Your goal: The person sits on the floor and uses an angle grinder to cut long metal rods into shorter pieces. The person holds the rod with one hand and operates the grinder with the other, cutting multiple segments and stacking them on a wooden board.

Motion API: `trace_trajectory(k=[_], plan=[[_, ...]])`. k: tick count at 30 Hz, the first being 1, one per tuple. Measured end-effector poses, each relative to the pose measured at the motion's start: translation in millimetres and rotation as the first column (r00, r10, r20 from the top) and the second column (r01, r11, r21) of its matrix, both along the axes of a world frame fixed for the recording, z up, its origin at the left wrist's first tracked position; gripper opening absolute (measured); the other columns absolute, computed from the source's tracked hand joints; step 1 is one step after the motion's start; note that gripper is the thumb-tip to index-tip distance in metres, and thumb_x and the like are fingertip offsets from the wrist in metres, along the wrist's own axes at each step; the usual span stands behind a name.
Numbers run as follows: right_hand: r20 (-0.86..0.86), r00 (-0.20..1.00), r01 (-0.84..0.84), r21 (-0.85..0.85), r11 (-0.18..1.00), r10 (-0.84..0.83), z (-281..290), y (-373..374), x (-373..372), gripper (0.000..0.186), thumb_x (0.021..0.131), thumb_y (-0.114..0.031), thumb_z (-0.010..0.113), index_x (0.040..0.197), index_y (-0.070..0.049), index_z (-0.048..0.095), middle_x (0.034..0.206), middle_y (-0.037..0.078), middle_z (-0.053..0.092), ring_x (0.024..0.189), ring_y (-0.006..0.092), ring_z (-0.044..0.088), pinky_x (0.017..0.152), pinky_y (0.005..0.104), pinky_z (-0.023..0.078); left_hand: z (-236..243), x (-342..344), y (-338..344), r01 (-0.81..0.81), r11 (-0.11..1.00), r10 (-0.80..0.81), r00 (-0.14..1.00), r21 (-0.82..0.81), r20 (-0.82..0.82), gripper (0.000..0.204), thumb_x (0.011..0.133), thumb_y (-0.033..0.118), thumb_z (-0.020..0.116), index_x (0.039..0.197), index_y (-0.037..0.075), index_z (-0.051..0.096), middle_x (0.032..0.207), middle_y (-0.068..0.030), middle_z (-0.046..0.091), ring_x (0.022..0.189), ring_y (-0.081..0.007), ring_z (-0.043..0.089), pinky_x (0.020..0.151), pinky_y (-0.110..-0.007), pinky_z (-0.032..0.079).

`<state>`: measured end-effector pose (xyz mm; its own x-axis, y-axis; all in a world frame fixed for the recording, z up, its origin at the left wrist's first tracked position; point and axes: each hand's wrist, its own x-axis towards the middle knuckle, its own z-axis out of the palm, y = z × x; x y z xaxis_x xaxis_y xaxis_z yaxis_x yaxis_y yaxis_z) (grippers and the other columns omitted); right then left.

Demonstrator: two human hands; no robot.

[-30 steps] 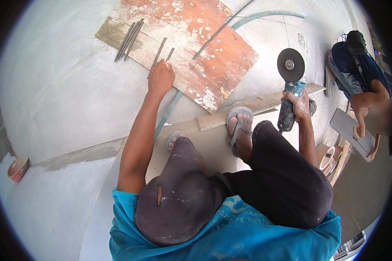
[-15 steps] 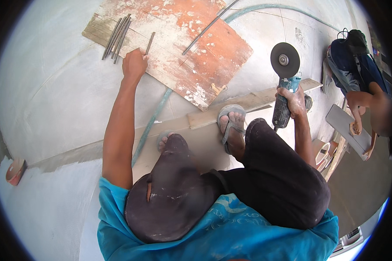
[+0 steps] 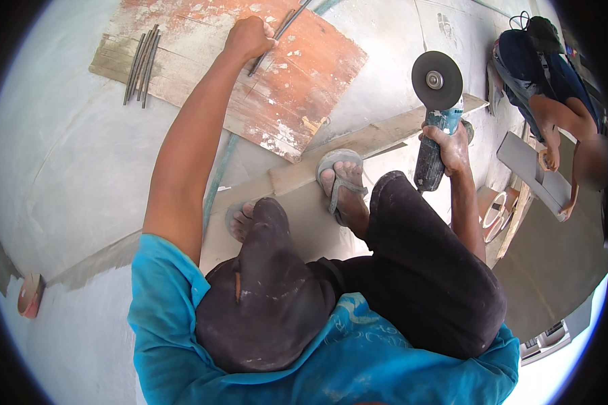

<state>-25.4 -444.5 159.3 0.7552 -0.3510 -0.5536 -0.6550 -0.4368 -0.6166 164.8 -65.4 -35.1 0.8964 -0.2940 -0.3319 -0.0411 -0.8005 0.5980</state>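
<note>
My left hand (image 3: 253,39) is closed on a thin dark metal rod at the top of a weathered board (image 3: 331,74) with flaking orange and whitish paint, beside a longer rod (image 3: 294,18) lying there. A group of several short rods (image 3: 142,64) lies on the board's left part. My right hand (image 3: 452,152) grips an angle grinder (image 3: 429,165) with a blue and black body, held up over my right knee, its dark disc (image 3: 424,79) facing the camera.
A co-worker (image 3: 530,81) at right handles a grey flat float (image 3: 534,172) with both hands. A plank (image 3: 378,138) runs beyond my sandalled feet (image 3: 344,182). A teal hose (image 3: 219,169) passes under the board. A small reddish container (image 3: 30,297) stands far left; offcuts and rings (image 3: 496,212) lie right.
My left hand has carried a short rod rightward and upward to beside the longer one, away from the group. My right hand still holds the grinder. The whole view has shifted slightly.
</note>
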Motion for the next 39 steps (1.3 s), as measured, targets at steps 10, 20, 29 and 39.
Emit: trace_trajectory(k=[10,20,29,39], plan=[[-0.021,1.0,0.019,0.024,1.0,-0.019,-2,3,-2,0.039,0.077,-0.013,0.076,0.111,0.0,0.062,0.093,0.009,0.069,0.079,0.0206,0.07,0.075,0.0357,0.057,-1,1,-17,-0.025,0.976,0.019,0.999,0.217,0.03,0.026,0.077,0.019,0.076,0.095,0.001,0.074,0.097,-0.0199,0.076,0.098,-0.038,0.072,0.087,-0.046,0.057],[-0.032,0.996,-0.078,0.041,0.996,0.079,1,20,9,0.035,0.076,-0.012,0.075,0.107,0.001,0.063,0.092,0.011,0.069,0.077,0.0221,0.071,0.073,0.0361,0.058,26,-78,67,-0.059,0.957,0.129,0.963,0.283,-0.236,0.028,0.075,0.024,0.08,0.092,0.003,0.075,0.097,-0.0186,0.076,0.098,-0.0342,0.073,0.085,-0.043,0.057],[0.021,0.981,-0.194,0.078,0.978,0.193,15,44,29,0.037,0.077,-0.012,0.075,0.109,0.002,0.062,0.09,0.011,0.069,0.075,0.021,0.071,0.07,0.0356,0.059,63,-99,107,-0.123,0.992,0.124,0.949,0.02,-0.289,0.032,0.075,0.027,0.084,0.096,0.002,0.081,0.079,-0.0139,0.076,0.065,-0.0219,0.071,0.066,-0.035,0.057],[0.002,0.926,-0.376,0.08,0.923,0.377,5,90,61,0.036,0.077,-0.011,0.076,0.108,0.001,0.062,0.091,0.01,0.069,0.077,0.0213,0.071,0.074,0.0371,0.058,67,-105,111,-0.139,0.99,0.132,0.945,-0.001,-0.299,0.025,0.079,0.027,0.082,0.091,0.006,0.083,0.068,-0.01,0.071,0.058,-0.0184,0.068,0.061,-0.033,0.055]])
